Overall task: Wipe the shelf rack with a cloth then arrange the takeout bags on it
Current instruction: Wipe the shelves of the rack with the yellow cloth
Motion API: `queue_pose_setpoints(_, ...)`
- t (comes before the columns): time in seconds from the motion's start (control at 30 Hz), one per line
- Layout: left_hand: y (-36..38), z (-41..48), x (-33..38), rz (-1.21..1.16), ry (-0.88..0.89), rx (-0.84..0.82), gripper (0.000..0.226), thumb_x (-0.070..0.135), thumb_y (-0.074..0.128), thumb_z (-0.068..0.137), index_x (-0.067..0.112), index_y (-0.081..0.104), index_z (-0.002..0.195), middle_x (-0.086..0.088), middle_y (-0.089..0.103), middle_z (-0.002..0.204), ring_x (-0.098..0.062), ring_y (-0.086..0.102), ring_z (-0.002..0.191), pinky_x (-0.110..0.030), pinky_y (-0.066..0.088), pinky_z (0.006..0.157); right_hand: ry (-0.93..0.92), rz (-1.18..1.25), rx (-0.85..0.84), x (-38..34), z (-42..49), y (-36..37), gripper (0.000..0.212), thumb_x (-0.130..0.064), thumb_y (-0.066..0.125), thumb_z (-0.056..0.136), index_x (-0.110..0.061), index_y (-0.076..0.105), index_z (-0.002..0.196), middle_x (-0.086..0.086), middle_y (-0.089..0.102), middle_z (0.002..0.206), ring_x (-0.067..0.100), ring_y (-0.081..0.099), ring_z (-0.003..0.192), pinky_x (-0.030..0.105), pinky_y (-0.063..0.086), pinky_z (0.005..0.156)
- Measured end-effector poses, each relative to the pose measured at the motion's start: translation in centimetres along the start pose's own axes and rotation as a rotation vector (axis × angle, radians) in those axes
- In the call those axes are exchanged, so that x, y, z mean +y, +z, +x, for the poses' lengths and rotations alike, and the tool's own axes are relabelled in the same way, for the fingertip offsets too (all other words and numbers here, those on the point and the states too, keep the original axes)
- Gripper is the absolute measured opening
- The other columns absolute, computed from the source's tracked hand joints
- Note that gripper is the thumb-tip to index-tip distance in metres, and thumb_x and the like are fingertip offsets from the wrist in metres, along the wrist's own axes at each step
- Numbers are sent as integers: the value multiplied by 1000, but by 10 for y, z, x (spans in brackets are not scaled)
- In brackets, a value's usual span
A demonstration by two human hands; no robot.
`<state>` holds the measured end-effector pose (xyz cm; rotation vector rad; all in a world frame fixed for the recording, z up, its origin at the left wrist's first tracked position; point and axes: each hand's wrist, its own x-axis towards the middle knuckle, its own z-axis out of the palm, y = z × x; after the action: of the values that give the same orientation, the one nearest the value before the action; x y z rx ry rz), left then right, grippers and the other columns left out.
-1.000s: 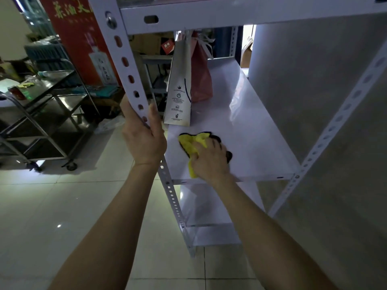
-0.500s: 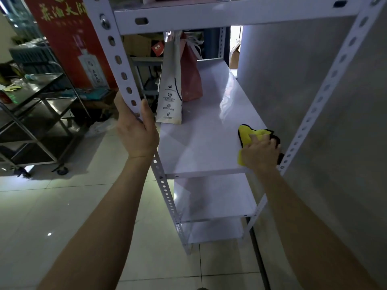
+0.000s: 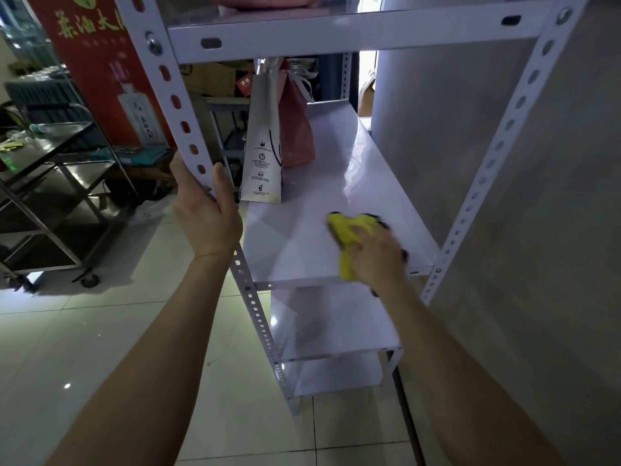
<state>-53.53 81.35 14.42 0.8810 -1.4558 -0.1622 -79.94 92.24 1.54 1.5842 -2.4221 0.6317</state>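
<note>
One cloth (image 3: pixel 346 230) lies near-to-far in right hand (image 3: pixel 376 260); left hand (image 3: pixel 205 213) grips post (image 3: pixel 174 105).

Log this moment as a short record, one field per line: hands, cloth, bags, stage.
left hand: grips the rack's front post
right hand: holds the yellow cloth down on the shelf, near its front edge
bags: white bag upright farther along the shelf, pink bag behind it
stage: wiping; bags not yet arranged
nearby: metal cart on the left
</note>
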Motion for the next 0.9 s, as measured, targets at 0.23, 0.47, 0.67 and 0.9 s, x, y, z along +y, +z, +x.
queue_pose_setpoints(0.23,0,1,-3,29,-23,-17,49,55,43,113,12,42,139,-5,67,90,-25,68,61,-49,58,55,421,-16,-179,24,69,-17,54,-41,45,93,-31,53,146,20,42,152,45,38,137,59,25,118)
queue_pose_setpoints(0.47,-2,0,-3,45,-30,-50,44,52,43,114,14,43,136,-6,64,86,-25,67,63,-49,57,57,93,-21,-89,-23,8,-2,54,-36,49,84,-29,71,134,21,63,126,45,57,106,55,49,89)
queue_pose_setpoints(0.67,-22,-1,23,31,-101,-166,45,59,37,112,25,40,141,5,65,95,-18,70,75,-51,61,66,62,78,9,-7,-8,-27,52,-28,47,88,-33,69,136,15,60,102,42,60,90,49,51,81)
queue_pose_setpoints(0.9,-56,67,55,93,-33,-139,53,69,25,110,32,47,141,12,65,119,-17,70,103,-53,61,87,-134,415,254,-52,-60,-142,45,-34,43,102,-36,59,145,-4,53,130,23,54,119,42,51,99)
